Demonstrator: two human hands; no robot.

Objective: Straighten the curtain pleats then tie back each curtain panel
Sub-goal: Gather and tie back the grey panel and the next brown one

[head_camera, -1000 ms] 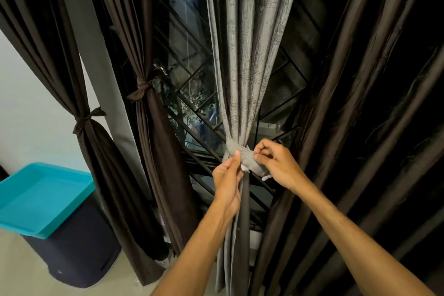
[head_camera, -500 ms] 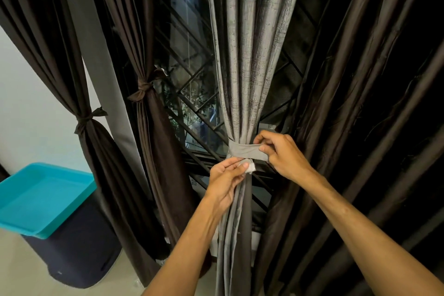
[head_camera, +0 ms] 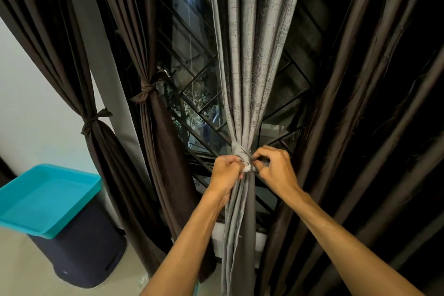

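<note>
Here, two hands hold the knot on the grey curtain [head_camera: 249, 67].
The left hand [head_camera: 224, 170] has its fingers curled tight round one end of the grey tie [head_camera: 240, 152]. The right hand [head_camera: 276, 169] pinches the other end. The curtain hangs before the window [head_camera: 192, 115].

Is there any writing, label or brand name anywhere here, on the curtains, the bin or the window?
No text can be read.
The grey curtain, its tie band and the teal lid show no writing.
A small pale mark low on the dark bin is too small to read.
</note>
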